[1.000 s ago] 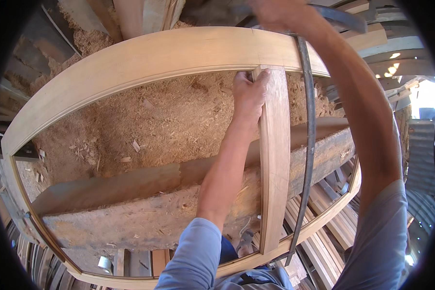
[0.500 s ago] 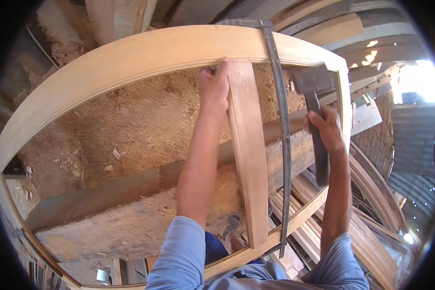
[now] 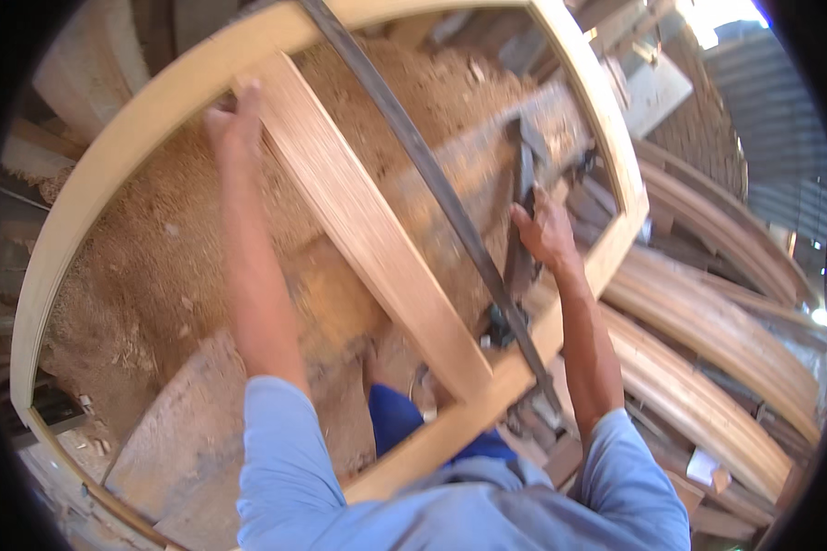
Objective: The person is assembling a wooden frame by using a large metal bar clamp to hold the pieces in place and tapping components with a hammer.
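Note:
A large curved wooden frame (image 3: 83, 220) spans the view in front of me. A flat pale wooden slat (image 3: 377, 243) crosses it, tilted from upper left to lower right. My left hand (image 3: 237, 129) is closed on the slat's upper end, its thumb along the edge by the frame's curved rail. In my right hand (image 3: 549, 230) is a dark mallet (image 3: 522, 174), held by its handle inside the frame's right part; its head is blurred. Between the slat and the mallet a long dark clamp bar (image 3: 423, 161) runs across the frame.
Sawdust (image 3: 147, 285) and wood chips cover the ground under the frame. Several curved wooden pieces (image 3: 708, 312) are stacked at the right. Boards (image 3: 92, 73) stand at the upper left, and corrugated metal sheeting (image 3: 772, 110) is at the far right.
The frame, slat and clamp bar now appear turned counterclockwise in view. Both hands appear further left, the left still on the slat. The mallet has shifted left from beside the frame's right end.

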The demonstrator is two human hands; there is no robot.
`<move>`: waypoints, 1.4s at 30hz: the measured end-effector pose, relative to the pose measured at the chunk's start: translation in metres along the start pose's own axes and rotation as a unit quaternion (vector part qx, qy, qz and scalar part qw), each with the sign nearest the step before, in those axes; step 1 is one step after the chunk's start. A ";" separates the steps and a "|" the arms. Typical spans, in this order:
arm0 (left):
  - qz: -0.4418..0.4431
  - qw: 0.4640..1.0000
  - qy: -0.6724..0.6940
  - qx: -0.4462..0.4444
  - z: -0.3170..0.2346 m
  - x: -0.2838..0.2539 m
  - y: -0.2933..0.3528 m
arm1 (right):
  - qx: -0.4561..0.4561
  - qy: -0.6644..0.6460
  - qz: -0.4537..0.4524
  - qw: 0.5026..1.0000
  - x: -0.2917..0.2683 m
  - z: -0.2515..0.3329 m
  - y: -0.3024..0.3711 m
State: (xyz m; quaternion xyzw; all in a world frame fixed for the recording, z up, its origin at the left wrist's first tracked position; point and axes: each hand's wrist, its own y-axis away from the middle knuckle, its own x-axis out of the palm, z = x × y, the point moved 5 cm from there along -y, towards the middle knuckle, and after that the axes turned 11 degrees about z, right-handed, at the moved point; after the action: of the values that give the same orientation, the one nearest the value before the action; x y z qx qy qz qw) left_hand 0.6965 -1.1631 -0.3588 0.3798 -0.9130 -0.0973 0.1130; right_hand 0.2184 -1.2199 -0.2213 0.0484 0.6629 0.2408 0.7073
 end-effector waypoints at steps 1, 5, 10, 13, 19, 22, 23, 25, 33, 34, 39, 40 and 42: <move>-0.025 0.998 -0.033 0.037 -0.012 0.000 0.017 | -0.036 -0.030 -0.001 0.999 -0.001 -0.004 0.024; 0.054 0.995 -0.042 0.073 -0.062 0.022 0.142 | -0.036 -0.117 0.015 0.992 -0.016 -0.014 0.146; 0.425 0.894 0.002 -0.140 -0.027 0.029 0.364 | 0.015 -0.175 0.283 0.943 0.021 -0.061 0.304; 0.425 0.836 -0.248 -0.241 0.026 0.046 0.472 | 0.034 -0.086 0.323 0.942 0.061 -0.118 0.392; 0.387 0.839 -0.160 -0.347 0.115 0.070 0.537 | 0.019 -0.012 0.259 0.966 0.150 -0.148 0.453; 0.323 0.870 -0.191 -0.319 0.110 0.079 0.536 | 0.071 -0.070 0.263 0.960 0.173 -0.157 0.439; 0.301 0.883 -0.205 -0.295 0.101 0.083 0.537 | 0.069 -0.075 0.258 0.961 0.176 -0.160 0.439; 0.298 0.886 -0.171 -0.312 0.100 0.084 0.531 | 0.044 -0.094 0.250 0.963 0.180 -0.164 0.437; 0.285 0.906 -0.063 -0.307 0.073 0.112 0.540 | -0.080 -0.367 0.440 0.815 0.196 -0.186 0.413; 0.282 0.909 -0.063 -0.301 0.079 0.109 0.537 | -0.081 -0.351 0.425 0.831 0.196 -0.187 0.413; 0.300 0.903 -0.085 -0.295 0.090 0.090 0.533 | -0.060 -0.129 0.120 0.983 0.133 -0.154 0.438; 0.292 0.899 -0.094 -0.313 0.082 0.099 0.538 | -0.050 -0.118 0.125 0.984 0.138 -0.154 0.444; 0.295 0.898 -0.102 -0.311 0.076 0.108 0.540 | 0.013 -0.128 0.179 0.976 0.180 -0.166 0.438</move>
State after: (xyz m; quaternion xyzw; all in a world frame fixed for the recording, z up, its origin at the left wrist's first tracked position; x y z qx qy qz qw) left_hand 0.2384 -0.8595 -0.2754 0.0268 -0.9128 -0.3769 0.1552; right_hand -0.0611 -0.8036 -0.2357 0.2053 0.5508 0.3466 0.7310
